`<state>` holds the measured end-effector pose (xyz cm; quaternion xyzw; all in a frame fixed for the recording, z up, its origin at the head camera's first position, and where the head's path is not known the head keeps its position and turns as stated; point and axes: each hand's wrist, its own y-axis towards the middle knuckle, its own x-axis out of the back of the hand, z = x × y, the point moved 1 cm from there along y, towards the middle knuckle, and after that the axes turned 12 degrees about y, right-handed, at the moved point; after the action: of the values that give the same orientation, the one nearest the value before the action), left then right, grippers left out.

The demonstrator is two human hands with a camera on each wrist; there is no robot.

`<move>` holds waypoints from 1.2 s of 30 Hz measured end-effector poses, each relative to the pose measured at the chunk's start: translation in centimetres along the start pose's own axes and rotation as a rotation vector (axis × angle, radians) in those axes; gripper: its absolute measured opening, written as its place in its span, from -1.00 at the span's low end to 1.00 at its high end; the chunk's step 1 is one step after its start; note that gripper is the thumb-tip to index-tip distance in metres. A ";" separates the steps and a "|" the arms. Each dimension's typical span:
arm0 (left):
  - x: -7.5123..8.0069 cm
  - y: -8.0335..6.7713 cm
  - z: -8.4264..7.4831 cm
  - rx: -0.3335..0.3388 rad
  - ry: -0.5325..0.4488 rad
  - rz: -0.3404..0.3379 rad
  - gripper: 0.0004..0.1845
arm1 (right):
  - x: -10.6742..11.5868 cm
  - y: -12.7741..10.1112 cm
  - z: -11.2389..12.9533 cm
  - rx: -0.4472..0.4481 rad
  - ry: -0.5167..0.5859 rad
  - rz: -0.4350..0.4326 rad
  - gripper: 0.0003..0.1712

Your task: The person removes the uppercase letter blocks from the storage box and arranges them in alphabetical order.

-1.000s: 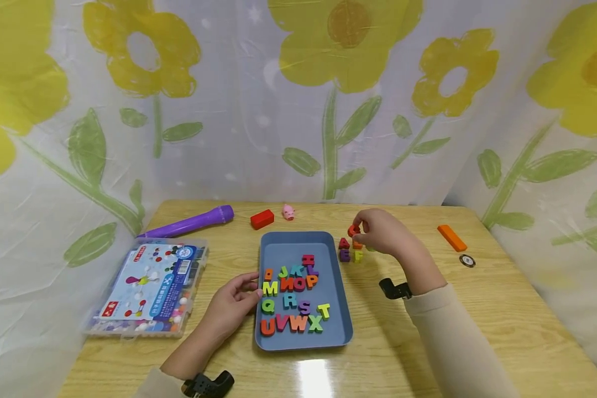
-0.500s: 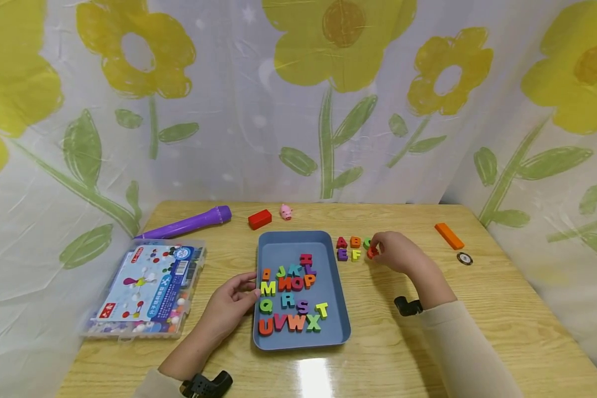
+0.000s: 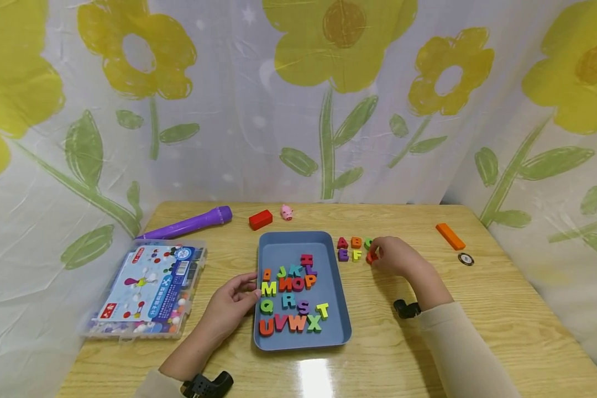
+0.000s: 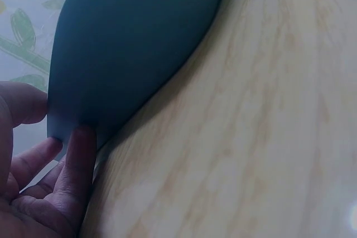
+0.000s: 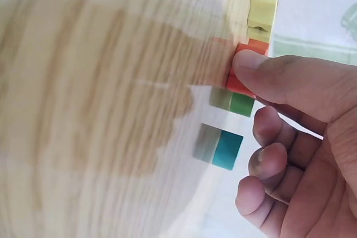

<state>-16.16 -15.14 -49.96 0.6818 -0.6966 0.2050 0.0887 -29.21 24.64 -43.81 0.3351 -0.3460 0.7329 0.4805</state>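
Observation:
My right hand (image 3: 395,257) pinches a red toy letter (image 3: 371,257) low at the tabletop, beside the yellow letter F (image 3: 356,255) and the purple E (image 3: 343,255). In the right wrist view the thumb covers much of the red letter (image 5: 240,79). A green letter (image 5: 242,105) and a teal block-like letter (image 5: 227,150) stand near the other fingers. The red A (image 3: 342,242) and orange B (image 3: 356,242) form a row behind. My left hand (image 3: 231,304) grips the left rim of a blue-grey tray (image 3: 298,243) that contains several coloured letters.
A clear plastic case (image 3: 146,287) with a printed molecule sheet lies left. Along the back are a purple toy microphone (image 3: 189,224), a red block (image 3: 261,220) and a pink pig figure (image 3: 286,212). An orange bar (image 3: 450,236) and a round black-and-white disc (image 3: 465,258) lie right.
My right hand has carried the red letter from above the B rightward and down to the front row, right of the F. The left hand stays at the tray.

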 end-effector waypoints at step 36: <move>0.0 -0.1 -0.1 -0.017 0.002 0.000 -0.48 | -0.5 2.8 16.1 0.212 -0.059 0.047 -0.70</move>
<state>-16.09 -15.12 -49.88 0.6808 -0.6983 0.1998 0.0949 -29.11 10.27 -36.07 0.3974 -0.2882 0.7662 0.4146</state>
